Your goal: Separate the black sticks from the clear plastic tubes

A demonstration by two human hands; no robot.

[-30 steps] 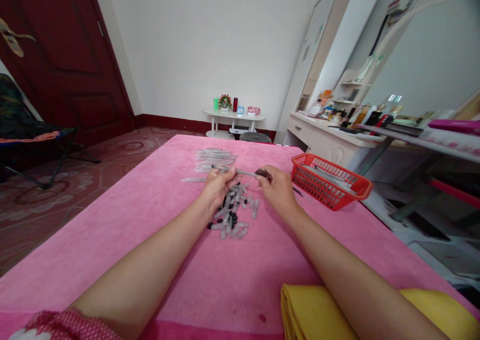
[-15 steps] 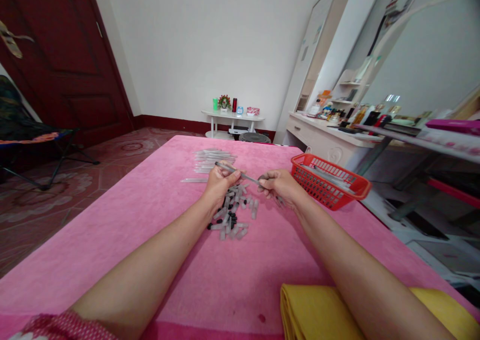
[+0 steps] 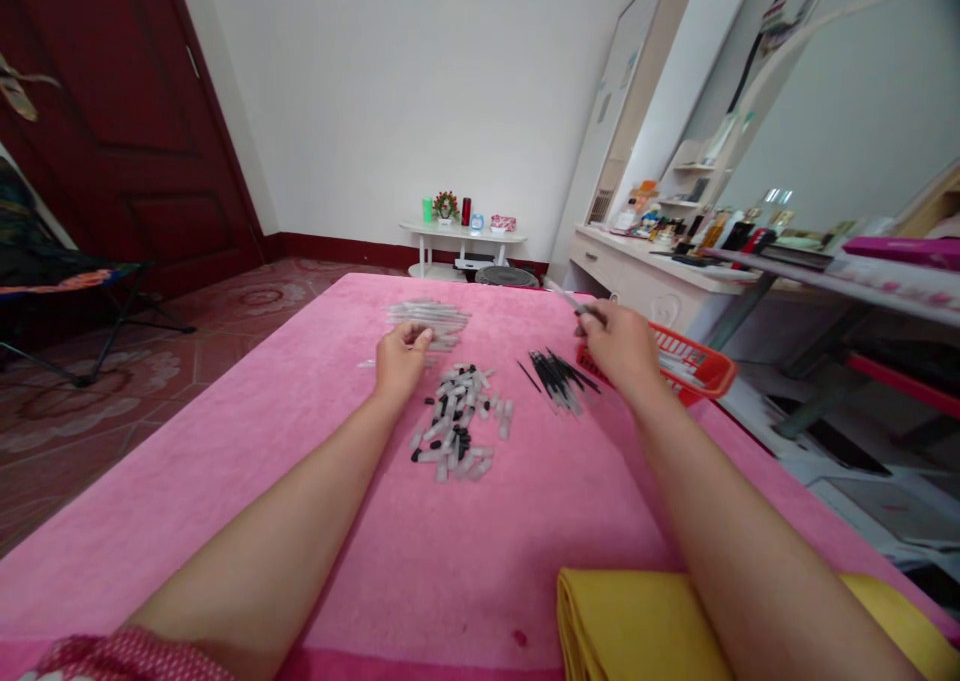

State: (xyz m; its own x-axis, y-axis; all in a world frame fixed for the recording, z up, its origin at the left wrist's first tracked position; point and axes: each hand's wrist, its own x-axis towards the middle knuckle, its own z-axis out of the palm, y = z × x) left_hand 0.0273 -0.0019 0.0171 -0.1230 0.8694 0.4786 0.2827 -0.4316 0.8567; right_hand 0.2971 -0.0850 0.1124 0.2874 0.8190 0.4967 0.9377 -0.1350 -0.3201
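A slim pen (image 3: 568, 298) slants up and left from the fingers of my right hand (image 3: 619, 346), which is closed on it above the near-left side of the red basket (image 3: 716, 371). My left hand (image 3: 403, 359) is curled by the clear pen barrels (image 3: 431, 313) at the far side of the table; what its fingertips hold, if anything, is hidden. One barrel lies partly under this hand. Between the hands sits a loose heap of frosted caps and small black plugs (image 3: 454, 416). Dark ink refills (image 3: 559, 379) lie in a bunch left of the basket.
A pink cloth (image 3: 300, 441) covers the table. Folded yellow fabric (image 3: 630, 621) lies at the near right, under my right forearm. Beyond the far edge stands a small white table (image 3: 461, 231); a dressing table (image 3: 630, 261) with bottles is at the right.
Both hands were together on the pen over the heap. The left has let go and moved left to the barrels; the right has carried the pen right, uncovering the refills.
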